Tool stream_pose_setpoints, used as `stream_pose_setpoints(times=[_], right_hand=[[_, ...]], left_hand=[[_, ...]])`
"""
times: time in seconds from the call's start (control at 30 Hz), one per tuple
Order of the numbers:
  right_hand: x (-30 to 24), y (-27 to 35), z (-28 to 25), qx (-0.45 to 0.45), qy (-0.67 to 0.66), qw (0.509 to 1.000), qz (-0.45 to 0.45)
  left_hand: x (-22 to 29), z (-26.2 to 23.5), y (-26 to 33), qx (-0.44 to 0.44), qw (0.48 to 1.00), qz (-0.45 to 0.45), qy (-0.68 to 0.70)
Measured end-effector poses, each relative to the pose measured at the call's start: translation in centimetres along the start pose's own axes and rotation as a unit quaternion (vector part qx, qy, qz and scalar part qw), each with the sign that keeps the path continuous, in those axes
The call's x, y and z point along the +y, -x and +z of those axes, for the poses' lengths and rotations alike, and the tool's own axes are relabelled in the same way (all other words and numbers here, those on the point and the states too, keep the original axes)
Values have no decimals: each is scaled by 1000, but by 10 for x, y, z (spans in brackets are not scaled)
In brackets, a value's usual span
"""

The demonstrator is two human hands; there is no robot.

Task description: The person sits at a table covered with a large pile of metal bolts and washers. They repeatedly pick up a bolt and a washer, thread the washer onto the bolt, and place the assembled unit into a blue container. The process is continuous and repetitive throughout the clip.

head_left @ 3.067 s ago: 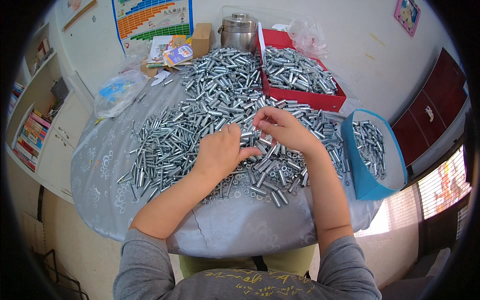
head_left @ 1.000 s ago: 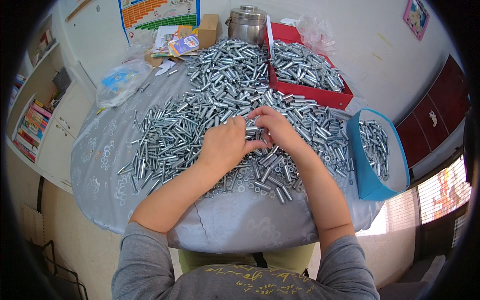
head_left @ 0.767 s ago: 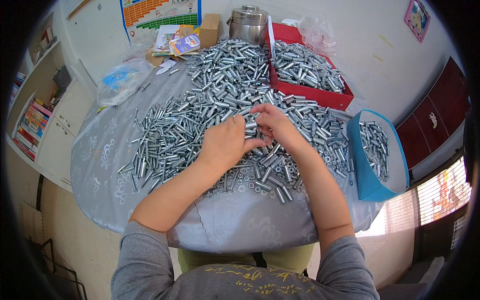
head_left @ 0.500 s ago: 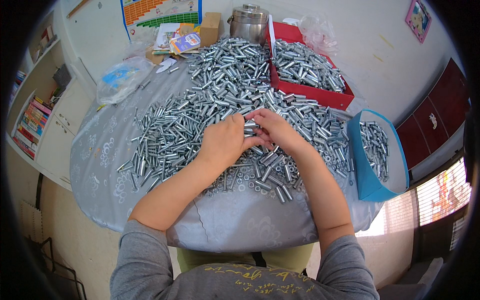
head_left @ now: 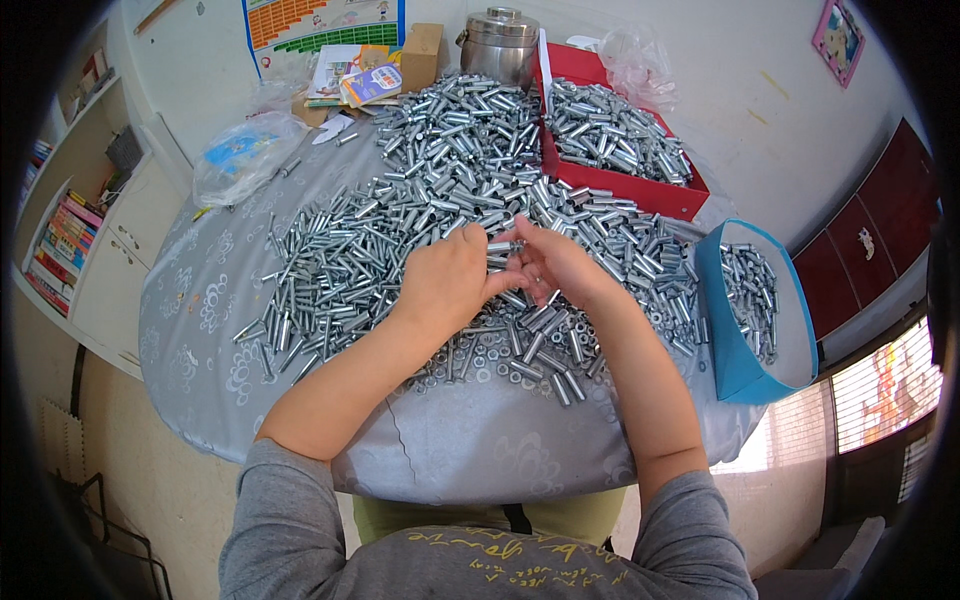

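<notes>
My left hand (head_left: 447,274) is over the middle of a heap of silver metal fasteners (head_left: 340,245), its fingers closed. Its thumb points toward my right hand. Silver bolt-like pieces (head_left: 497,256) show in the gap between both hands; the left fingers partly cover them. Facing it, my right hand (head_left: 556,264) has its fingers loosely bent and apart, the tips close to these pieces. Below the hands lie loose metal sleeves (head_left: 545,340), with small nuts and washers (head_left: 487,362) along the near edge of the heap.
A red box (head_left: 625,190) full of fasteners stands at the back right, and a blue bin (head_left: 765,385) holds more at the right edge. Behind the heap are a steel pot (head_left: 499,50), booklets (head_left: 365,85) and a cardboard box (head_left: 420,57). A plastic bag (head_left: 245,160) lies at the left.
My right fingers have drawn back slightly to the right and spread from the left hand. My left hand has barely moved.
</notes>
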State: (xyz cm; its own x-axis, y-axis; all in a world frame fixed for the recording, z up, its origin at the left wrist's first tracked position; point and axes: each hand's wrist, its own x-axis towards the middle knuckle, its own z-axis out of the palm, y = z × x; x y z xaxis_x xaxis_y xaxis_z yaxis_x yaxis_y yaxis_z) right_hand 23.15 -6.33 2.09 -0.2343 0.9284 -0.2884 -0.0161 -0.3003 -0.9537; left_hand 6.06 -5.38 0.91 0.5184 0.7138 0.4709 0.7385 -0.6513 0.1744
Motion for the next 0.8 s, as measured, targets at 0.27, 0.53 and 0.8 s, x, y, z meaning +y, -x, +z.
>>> stream_pose_setpoints(times=[0.27,0.53,0.8], right_hand=[[-1,0,5,78,-44,994,-59],[-2,0,8,95,28,995,-33],[1,0,3,73,35,993,-84]], left_hand=[[1,-2,-1,-20,1000,-17,-5],[1,-2,-1,-5,1000,3,5],[0,0,0,12,1000,3,8]])
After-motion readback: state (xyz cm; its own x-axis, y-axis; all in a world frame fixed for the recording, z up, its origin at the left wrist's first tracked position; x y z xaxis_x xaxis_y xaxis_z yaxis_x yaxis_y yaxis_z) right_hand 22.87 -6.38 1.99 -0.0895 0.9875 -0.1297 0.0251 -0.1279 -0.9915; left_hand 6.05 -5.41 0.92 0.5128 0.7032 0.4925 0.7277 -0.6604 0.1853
